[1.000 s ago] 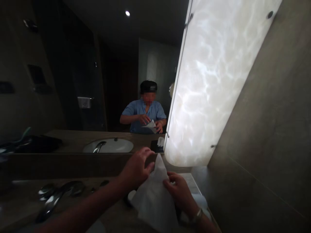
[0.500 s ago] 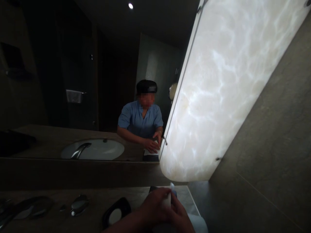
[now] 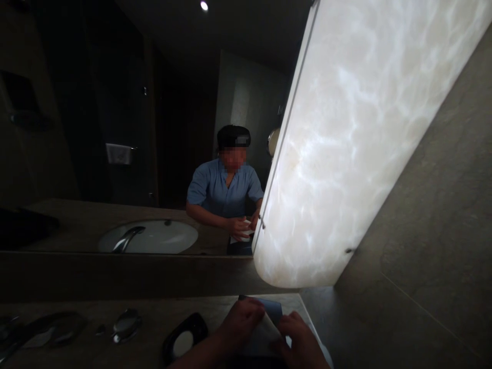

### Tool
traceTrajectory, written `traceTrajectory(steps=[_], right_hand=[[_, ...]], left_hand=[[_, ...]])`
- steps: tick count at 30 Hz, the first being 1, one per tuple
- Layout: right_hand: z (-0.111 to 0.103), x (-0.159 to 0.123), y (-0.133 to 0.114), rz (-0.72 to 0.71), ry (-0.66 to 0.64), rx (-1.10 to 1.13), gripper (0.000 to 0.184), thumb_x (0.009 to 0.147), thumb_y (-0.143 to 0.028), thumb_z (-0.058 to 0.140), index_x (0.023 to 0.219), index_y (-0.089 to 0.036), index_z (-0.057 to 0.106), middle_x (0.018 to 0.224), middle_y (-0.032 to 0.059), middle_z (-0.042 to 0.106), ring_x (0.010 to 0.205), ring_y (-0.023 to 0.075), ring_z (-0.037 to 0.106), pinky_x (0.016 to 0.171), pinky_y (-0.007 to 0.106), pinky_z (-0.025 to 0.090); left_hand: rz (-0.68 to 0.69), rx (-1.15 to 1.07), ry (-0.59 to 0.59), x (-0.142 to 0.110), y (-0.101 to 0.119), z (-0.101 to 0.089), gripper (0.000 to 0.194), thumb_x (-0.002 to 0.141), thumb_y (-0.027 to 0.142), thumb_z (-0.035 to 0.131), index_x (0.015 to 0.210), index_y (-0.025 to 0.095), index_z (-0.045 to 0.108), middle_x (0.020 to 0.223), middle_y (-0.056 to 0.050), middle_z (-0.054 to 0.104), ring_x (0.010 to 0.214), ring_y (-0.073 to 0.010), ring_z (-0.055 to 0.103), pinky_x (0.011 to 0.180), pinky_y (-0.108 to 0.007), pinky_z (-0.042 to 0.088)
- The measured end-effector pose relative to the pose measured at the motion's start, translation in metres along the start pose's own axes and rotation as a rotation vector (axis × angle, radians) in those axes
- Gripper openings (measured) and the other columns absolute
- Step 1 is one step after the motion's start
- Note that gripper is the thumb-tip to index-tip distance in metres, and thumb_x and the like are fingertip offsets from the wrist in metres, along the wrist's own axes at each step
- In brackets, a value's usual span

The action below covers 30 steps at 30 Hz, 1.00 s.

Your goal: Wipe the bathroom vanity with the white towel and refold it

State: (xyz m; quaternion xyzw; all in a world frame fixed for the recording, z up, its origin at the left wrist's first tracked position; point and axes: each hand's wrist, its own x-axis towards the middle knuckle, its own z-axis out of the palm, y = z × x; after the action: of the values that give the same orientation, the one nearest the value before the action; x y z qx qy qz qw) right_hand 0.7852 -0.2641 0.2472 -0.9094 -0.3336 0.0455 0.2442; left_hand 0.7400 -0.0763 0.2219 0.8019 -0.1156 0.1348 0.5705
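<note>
My left hand (image 3: pixel 244 323) is closed, its fingertips pinching the upper edge of a thin white tissue (image 3: pixel 265 335). On the other side, my right hand (image 3: pixel 300 338) has its fingers curled at the right edge of the same tissue. The sheet slants between both hands. Behind them lies a dark-edged box with a bluish top (image 3: pixel 272 307), at the right end of the counter. The hands cover most of the box and part of the tissue. The mirror reflects the person in a blue shirt handling the white sheet.
On the counter (image 3: pixel 146 307) to the left stand a black dish with a round pale piece (image 3: pixel 182 342), a chrome knob (image 3: pixel 126 324) and a faucet (image 3: pixel 42 328). A large mirror (image 3: pixel 184 102) and a glowing wall lamp (image 3: pixel 346 143) rise behind. A white roll (image 3: pixel 327 356) shows partly at right.
My hands have moved apart, the right one going right. More of the tissue and the box's bluish top now shows between them.
</note>
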Motion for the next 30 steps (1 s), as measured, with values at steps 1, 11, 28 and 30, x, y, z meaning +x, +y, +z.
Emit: traceTrajectory(steps=[1, 11, 28, 30], right_hand=[[-0.004, 0.0, -0.002, 0.015, 0.004, 0.016, 0.005, 0.067, -0.012, 0.063, 0.065, -0.016, 0.065, 0.083, 0.0011, 0.066, 0.092, 0.0186, 0.054, 0.082, 0.03, 0.039], [0.047, -0.007, 0.023, -0.183, 0.329, -0.256, 0.039, 0.082, -0.003, 0.038, 0.1, -0.018, 0.069, 0.114, 0.0088, 0.067, 0.103, 0.0177, 0.064, 0.087, 0.026, 0.051], [0.067, 0.012, 0.069, 0.095, 0.178, 0.428, 0.079, 0.076, -0.065, 0.043, 0.131, -0.008, 0.043, 0.126, 0.0187, 0.058, 0.117, 0.0295, 0.055, 0.108, 0.05, 0.038], [0.062, 0.001, 0.09, 0.145, 0.246, 0.446, 0.067, 0.08, -0.063, 0.043, 0.132, -0.02, 0.043, 0.129, 0.0107, 0.058, 0.123, 0.0273, 0.051, 0.11, 0.047, 0.039]], left_hand=[[0.009, 0.093, 0.003, 0.0, 0.003, -0.005, 0.077, 0.078, 0.081, 0.033, 0.094, 0.02, 0.075, 0.107, -0.01, 0.067, 0.107, -0.0299, 0.052, 0.096, -0.044, 0.039], [-0.152, 0.368, 0.074, -0.021, -0.009, 0.021, 0.028, 0.078, 0.021, 0.049, 0.097, 0.016, 0.07, 0.135, -0.009, 0.053, 0.122, -0.0221, 0.051, 0.102, -0.031, 0.043], [-0.114, 0.404, 0.182, -0.019, -0.013, 0.006, 0.016, 0.085, 0.028, 0.059, 0.083, 0.016, 0.071, 0.091, -0.009, 0.065, 0.096, -0.0223, 0.058, 0.088, -0.038, 0.049], [-0.177, 0.381, 0.438, -0.027, -0.022, -0.003, 0.025, 0.091, 0.027, 0.047, 0.09, 0.016, 0.07, 0.091, -0.007, 0.066, 0.092, -0.0198, 0.059, 0.088, -0.034, 0.048]])
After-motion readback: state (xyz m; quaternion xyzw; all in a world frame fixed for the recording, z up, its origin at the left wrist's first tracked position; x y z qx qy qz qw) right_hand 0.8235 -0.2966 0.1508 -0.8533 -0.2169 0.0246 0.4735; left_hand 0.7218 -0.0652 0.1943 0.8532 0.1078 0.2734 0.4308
